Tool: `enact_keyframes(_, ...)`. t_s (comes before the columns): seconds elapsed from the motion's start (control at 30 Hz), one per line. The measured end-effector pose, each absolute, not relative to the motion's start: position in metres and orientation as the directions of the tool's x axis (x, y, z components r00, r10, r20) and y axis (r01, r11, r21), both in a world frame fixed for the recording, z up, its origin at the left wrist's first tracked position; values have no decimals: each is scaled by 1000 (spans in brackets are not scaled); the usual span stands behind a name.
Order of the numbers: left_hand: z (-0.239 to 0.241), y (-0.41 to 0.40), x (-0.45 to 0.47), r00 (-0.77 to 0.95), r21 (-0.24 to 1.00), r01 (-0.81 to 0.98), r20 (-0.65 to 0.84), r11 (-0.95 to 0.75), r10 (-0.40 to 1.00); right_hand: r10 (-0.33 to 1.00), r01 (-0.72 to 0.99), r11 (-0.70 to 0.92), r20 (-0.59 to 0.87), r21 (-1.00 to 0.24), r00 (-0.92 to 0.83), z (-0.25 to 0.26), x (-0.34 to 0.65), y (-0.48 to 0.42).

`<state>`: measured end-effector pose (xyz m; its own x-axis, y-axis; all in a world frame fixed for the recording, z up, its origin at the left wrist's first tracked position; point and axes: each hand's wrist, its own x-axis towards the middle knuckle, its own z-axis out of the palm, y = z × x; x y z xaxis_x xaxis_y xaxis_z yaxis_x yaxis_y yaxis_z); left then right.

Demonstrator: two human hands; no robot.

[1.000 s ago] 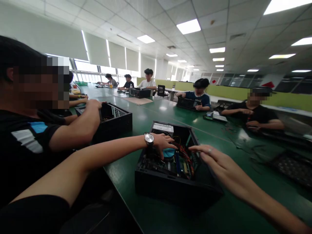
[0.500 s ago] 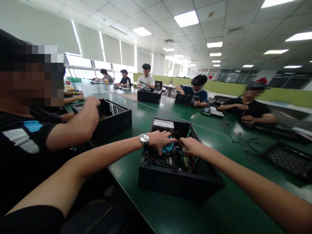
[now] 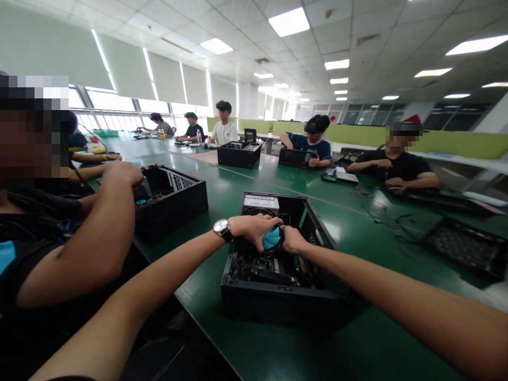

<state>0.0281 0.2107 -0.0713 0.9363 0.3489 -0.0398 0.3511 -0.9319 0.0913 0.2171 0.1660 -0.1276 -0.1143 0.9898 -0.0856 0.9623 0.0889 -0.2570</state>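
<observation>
An open black computer case [image 3: 278, 296] stands on the green table [image 3: 357, 349] in front of me. Both my hands reach into it from above. My left hand [image 3: 254, 227], with a wristwatch [image 3: 221, 228] on its wrist, curls round the left side of a round blue cooling fan [image 3: 272, 239]. My right hand [image 3: 291, 239] grips the fan's right side. The fan sits between the two hands above the circuit board [image 3: 262, 267]. A power supply with a white label [image 3: 261, 202] fills the far end of the case.
A person in black sits close on my left with a hand on another open case [image 3: 174, 203]. A loose black side panel [image 3: 464, 246] and cables [image 3: 392, 219] lie at right. Several more people work at cases along the far side.
My right hand has come in from the case's right side and closed on the fan. My left hand has curled tighter round it. The view has dipped and shifted a little.
</observation>
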Motion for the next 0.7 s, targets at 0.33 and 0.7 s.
enact_keyframes(0.33,-74,207,24,942,108,335,-6,-936,337,992,973,94,-60,-210,-109,-125,205,156)
enact_keyframes(0.7,-44,165,19,894,9,447,21,-894,447,982,984,176,75,-13,-174,-5,238,108)
